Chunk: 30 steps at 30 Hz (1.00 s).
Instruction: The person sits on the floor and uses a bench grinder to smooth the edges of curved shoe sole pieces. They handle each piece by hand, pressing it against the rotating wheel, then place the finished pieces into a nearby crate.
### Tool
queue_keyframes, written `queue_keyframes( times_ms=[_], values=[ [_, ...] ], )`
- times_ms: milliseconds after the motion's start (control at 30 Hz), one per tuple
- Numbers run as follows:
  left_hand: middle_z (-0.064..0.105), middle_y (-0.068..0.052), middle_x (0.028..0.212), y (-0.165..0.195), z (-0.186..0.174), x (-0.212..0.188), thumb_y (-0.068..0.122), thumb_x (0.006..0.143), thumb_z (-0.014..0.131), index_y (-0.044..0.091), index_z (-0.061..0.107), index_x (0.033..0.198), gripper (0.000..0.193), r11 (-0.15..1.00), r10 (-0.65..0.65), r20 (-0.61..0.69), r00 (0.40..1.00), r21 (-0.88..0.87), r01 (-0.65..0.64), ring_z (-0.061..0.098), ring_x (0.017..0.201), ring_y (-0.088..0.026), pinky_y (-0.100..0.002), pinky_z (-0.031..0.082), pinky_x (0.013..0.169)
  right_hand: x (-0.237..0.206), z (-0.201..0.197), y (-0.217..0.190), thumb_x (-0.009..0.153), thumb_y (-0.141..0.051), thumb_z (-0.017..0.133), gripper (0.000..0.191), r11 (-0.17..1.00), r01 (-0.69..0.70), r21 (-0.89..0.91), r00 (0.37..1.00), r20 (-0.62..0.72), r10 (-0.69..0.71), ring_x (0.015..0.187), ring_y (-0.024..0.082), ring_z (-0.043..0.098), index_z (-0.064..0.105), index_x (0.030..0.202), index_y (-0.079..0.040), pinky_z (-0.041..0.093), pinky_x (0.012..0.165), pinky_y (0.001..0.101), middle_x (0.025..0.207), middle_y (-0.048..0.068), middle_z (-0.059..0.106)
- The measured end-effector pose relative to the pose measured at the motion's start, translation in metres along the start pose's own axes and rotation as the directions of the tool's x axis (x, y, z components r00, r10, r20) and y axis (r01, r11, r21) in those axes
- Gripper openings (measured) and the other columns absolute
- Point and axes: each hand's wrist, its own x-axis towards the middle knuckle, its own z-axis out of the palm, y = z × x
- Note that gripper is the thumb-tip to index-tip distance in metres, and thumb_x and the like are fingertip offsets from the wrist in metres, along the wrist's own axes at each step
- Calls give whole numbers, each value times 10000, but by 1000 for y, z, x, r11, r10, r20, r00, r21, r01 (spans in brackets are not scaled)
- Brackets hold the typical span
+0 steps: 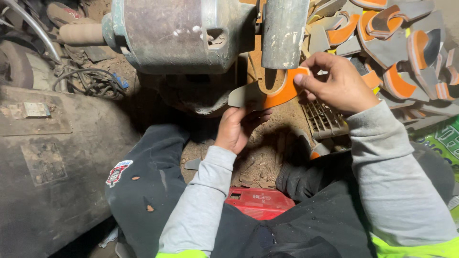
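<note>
The right hand pinches the orange end of a grey-and-orange shoe sole piece, while the left hand grips its grey end from below. The piece sits pressed under the grinder's cylindrical drum. A heap of similar sole pieces lies just beside the right hand; the motor housing stands left of the drum.

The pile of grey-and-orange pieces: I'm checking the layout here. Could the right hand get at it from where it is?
Probably yes. The right hand pinches the curved piece at the grinder drum, and the pile lies just beside it with nothing between; it would have to let go first.
</note>
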Motion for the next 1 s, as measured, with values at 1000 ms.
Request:
queue_keyframes(
  times_ms=[1000],
  values=[
    [706,-161,921,42,-19,-13,103,917,667,0,631,932,110,993,80,-234,969,103,-57,696,751,-265,-392,588,672,-17,50,17,950,-148,712,218,976,-60,209,989,144,30,690,106,686,611,1050,17,541,603,261,834,39,654]
  ],
)
